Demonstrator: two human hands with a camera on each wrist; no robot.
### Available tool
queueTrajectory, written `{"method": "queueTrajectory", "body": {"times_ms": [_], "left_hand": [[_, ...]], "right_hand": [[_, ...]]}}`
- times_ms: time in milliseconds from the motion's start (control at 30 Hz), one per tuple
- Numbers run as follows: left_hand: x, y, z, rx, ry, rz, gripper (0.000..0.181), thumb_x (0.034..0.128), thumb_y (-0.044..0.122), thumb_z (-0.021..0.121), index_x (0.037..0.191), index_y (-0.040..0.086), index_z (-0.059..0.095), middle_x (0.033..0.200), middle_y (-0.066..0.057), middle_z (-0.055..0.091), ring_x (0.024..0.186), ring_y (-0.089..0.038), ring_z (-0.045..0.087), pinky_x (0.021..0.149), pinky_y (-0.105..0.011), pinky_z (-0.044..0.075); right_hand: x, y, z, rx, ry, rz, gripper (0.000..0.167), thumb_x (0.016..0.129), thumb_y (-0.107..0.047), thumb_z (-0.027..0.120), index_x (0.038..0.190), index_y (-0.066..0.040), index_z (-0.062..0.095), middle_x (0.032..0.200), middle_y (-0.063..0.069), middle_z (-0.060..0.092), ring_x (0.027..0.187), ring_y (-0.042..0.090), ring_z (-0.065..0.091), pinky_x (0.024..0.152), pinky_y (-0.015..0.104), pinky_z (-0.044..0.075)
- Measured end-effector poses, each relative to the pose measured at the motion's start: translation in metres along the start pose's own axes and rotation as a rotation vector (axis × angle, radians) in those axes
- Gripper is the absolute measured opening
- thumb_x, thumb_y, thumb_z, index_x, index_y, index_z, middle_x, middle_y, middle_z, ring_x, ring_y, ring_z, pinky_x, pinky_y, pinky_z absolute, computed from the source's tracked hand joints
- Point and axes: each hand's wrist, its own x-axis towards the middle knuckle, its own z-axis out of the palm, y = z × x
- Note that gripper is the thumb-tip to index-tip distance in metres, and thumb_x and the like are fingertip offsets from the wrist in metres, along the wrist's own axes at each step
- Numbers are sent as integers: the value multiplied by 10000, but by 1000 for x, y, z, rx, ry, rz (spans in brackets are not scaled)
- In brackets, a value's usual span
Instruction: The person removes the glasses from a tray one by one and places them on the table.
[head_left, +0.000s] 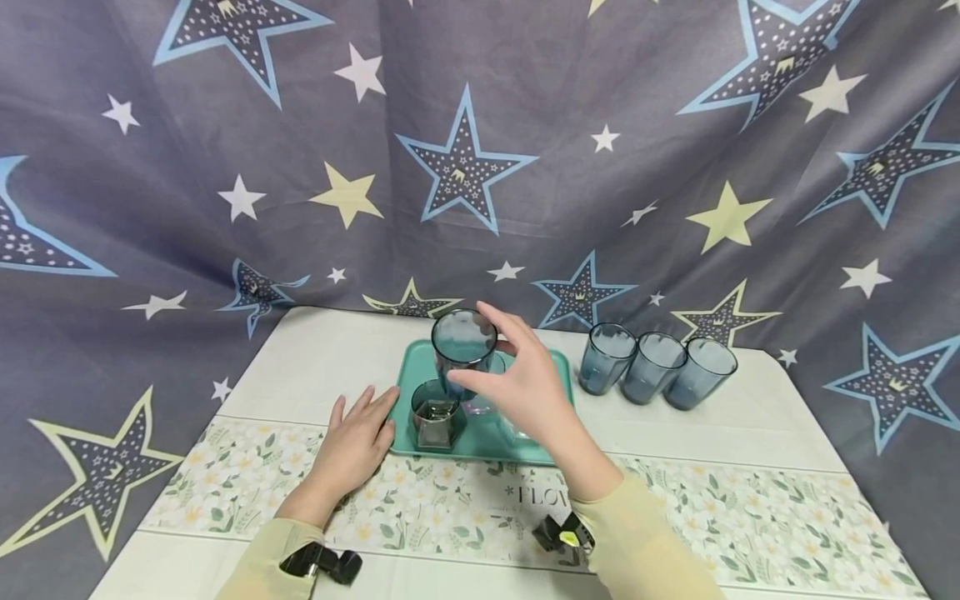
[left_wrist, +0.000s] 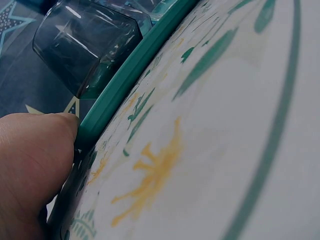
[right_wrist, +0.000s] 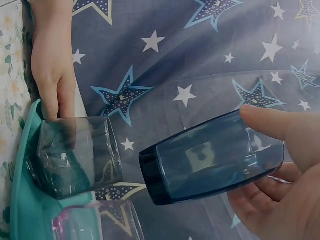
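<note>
My right hand (head_left: 531,385) grips a blue glass (head_left: 464,340) near its rim, thumb on one side and fingers on the other. In the right wrist view the blue glass (right_wrist: 210,157) is held above the tray, apart from the glasses there. On the green tray (head_left: 420,360) stand a dark grey glass (head_left: 437,417) at the left and clear glasses, one with a pink tint (right_wrist: 75,222), partly hidden by my right hand. My left hand (head_left: 351,450) rests at the tray's left edge with fingers extended; its thumb side touches the rim in the left wrist view.
Three blue glasses (head_left: 654,367) stand in a row on the table, right of the tray. A white cloth with a floral band (head_left: 720,517) covers the table. Behind it hangs a grey curtain (head_left: 555,208) with stars.
</note>
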Motion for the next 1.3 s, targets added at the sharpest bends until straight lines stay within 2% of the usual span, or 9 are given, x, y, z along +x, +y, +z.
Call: {"method": "queueTrajectory", "body": {"times_ms": [367, 500, 667, 800, 1033, 1200, 1300], "left_hand": [[0, 3, -2, -4, 17, 9, 557, 1158, 203, 549, 1689, 61, 455, 1675, -132, 517, 1621, -438, 330, 1310, -721, 64], [0, 3, -1, 0, 18, 13, 558, 1155, 201, 550, 1686, 55, 458, 1672, -139, 521, 1617, -445, 336, 1306, -727, 70], [0, 3, -1, -5, 4, 7, 564, 1158, 209, 544, 1693, 60, 446, 1681, -133, 510, 1623, -440, 324, 1313, -716, 53], [0, 2, -2, -8, 12, 9, 561, 1157, 204, 547, 1688, 51, 451, 1675, -141, 515, 1618, -448, 331, 1309, -722, 58], [0, 1, -1, -4, -3, 0, 565, 1159, 207, 539, 1694, 55, 442, 1683, -136, 505, 1627, -439, 315, 1315, -712, 40], [1, 1, -1, -4, -12, -5, 571, 1160, 214, 537, 1699, 56, 432, 1692, -132, 494, 1635, -432, 302, 1318, -706, 27], [1, 1, -1, -4, -12, -4, 570, 1161, 214, 537, 1698, 54, 434, 1692, -131, 493, 1635, -430, 302, 1319, -705, 28]], "right_hand": [[-19, 4, -31, 10, -12, 28, 928, 843, -270, 1010, 1635, -376, 539, 1490, -124, 603, 1337, 178, 619, 1159, 443, 524], [-26, 7, -44, 15, -15, 60, 907, 843, -295, 1009, 1615, -420, 550, 1471, -144, 612, 1344, 168, 621, 1167, 420, 518], [-36, 13, -65, -2, -16, 116, 900, 836, -321, 1011, 1595, -474, 552, 1474, -145, 616, 1323, 216, 649, 1116, 493, 551], [-42, 16, -80, -11, -4, 129, 904, 832, -327, 1013, 1597, -475, 555, 1494, -134, 609, 1313, 246, 653, 1098, 556, 549], [-46, 22, -99, -40, 34, 86, 889, 856, -308, 998, 1621, -399, 554, 1485, -92, 642, 1339, 234, 647, 1122, 417, 548], [-49, 26, -113, -74, 67, 98, 897, 873, -346, 983, 1647, -373, 531, 1507, -82, 640, 1363, 205, 629, 1141, 343, 530], [-51, 28, -119, -89, 85, 107, 891, 884, -361, 974, 1653, -371, 524, 1516, -72, 640, 1394, 191, 607, 1136, 223, 499]]}}
